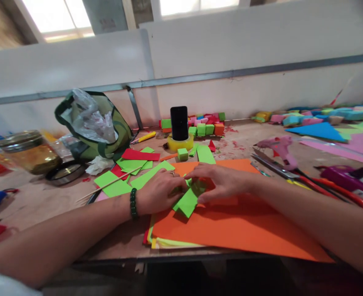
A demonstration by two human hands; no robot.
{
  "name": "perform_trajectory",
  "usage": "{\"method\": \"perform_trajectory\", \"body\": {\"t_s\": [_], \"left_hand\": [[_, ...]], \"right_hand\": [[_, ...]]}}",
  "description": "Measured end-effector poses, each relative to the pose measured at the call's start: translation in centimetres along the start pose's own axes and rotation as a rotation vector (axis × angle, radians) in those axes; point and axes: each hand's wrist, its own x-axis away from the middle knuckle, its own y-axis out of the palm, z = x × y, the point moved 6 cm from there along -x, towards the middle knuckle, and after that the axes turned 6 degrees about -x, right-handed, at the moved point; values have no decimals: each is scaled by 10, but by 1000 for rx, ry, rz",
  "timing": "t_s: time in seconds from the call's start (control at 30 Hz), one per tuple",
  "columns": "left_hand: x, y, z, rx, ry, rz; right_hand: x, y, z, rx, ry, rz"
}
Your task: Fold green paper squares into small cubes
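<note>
A folded bright green paper piece (187,202) lies over a stack of orange sheets (246,226), between my two hands. My left hand (161,189), with a dark bead bracelet on its wrist, has its fingers curled onto the piece's left side. On the other side, my right hand (218,181) curves its thumb and fingers around the same paper; its fingertips are partly hidden. Just beyond my left hand are green paper strips (115,185), a red strip (140,154) and a thin wooden stick (107,185). A small green paper cube (182,154) sits past the orange sheets.
A phone (179,123) stands upright on a yellow tape roll (181,144), with several paper cubes (201,130) behind. At left are a glass jar (27,152), its lid (65,172) and a green bag (120,127). Scissors (274,166), a pink glue gun (276,150) and a purple tool (348,181) lie right.
</note>
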Motion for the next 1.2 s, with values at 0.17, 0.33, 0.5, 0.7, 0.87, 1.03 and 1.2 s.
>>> {"method": "perform_trajectory", "body": {"t_s": [0.17, 0.33, 0.5, 0.7, 0.87, 1.03, 1.2], "left_hand": [[6, -16, 2, -66, 23, 217], [16, -17, 30, -223, 243, 195], [22, -2, 48, -273, 268, -23], [25, -2, 54, -316, 261, -18], [26, -2, 57, -357, 278, -31], [27, -2, 61, -389, 290, -58], [28, -1, 61, -468, 258, -146]], "right_hand": [[0, -4, 12, -26, 44, 54], [-1, -4, 20, 63, 137, 66], [11, -4, 29, 191, 491, 66], [9, 12, 20, 143, 436, 71], [7, 13, 24, 93, 433, 4], [13, 2, 34, 90, 466, -57], [25, -13, 43, 120, 585, -89]]}}
